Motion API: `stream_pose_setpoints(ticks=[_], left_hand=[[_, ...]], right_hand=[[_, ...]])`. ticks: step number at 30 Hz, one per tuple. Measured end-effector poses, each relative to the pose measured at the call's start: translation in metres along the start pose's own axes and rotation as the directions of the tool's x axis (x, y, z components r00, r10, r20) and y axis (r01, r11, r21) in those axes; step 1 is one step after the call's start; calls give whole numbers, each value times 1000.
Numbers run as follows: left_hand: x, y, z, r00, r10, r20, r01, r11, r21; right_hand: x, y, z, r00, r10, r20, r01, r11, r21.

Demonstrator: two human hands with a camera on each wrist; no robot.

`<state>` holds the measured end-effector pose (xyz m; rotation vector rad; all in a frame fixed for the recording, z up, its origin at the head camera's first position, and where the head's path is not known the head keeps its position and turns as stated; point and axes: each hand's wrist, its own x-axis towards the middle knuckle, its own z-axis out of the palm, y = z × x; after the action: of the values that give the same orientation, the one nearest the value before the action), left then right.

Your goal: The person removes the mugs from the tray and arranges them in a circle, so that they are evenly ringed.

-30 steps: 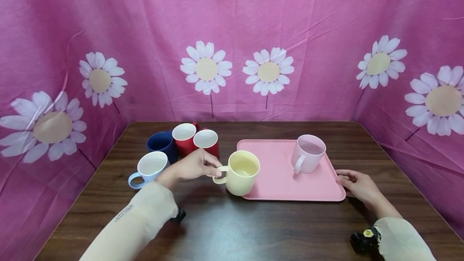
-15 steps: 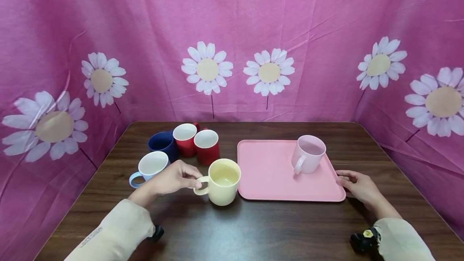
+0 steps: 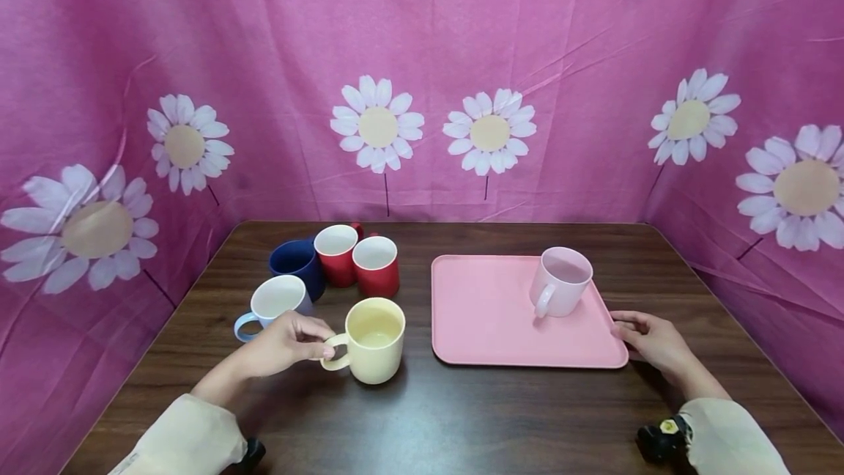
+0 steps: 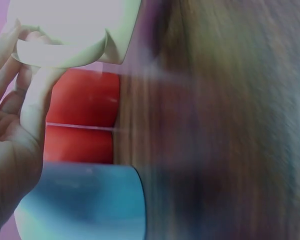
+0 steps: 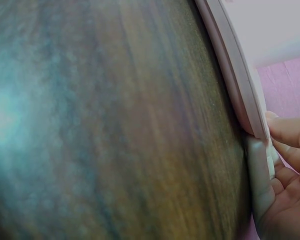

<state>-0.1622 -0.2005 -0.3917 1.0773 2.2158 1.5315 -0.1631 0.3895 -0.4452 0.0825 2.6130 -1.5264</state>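
My left hand (image 3: 290, 343) pinches the handle of a pale yellow mug (image 3: 376, 347), held upright close over the table left of the pink tray. In the left wrist view, thumb and fingers close on the yellow mug's handle (image 4: 65, 54). My right hand (image 3: 656, 343) grips the right edge of the pink tray (image 3: 488, 314); the right wrist view has thumb and fingers at the tray's rim (image 5: 240, 75). A light pink mug (image 3: 560, 284) stands on the tray's right part, handle toward the front left.
Behind and left of the yellow mug stand a light blue mug (image 3: 280, 299), a dark blue mug (image 3: 300, 270) and two red mugs, the nearer one (image 3: 377, 270) closest to the tray. A pink curtain (image 3: 428, 35) with daisies surrounds the brown wooden table (image 3: 422, 416).
My left hand has carried the yellow mug leftward and nearer, from over the tray's left edge to left of the tray. The right hand and the tray stay put.
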Motion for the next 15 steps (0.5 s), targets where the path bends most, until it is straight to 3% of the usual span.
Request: stream_pose_setpoints(ticks=[10, 15], left_hand=[[-31, -12, -10, 997, -2, -74, -1, 999, -43], [-43, -16, -13, 991, 12, -132, -12, 1000, 2]], right_hand=[[1, 2, 1, 1000, -17, -9, 17, 1000, 5], [0, 2, 1, 1000, -17, -10, 17, 1000, 4]])
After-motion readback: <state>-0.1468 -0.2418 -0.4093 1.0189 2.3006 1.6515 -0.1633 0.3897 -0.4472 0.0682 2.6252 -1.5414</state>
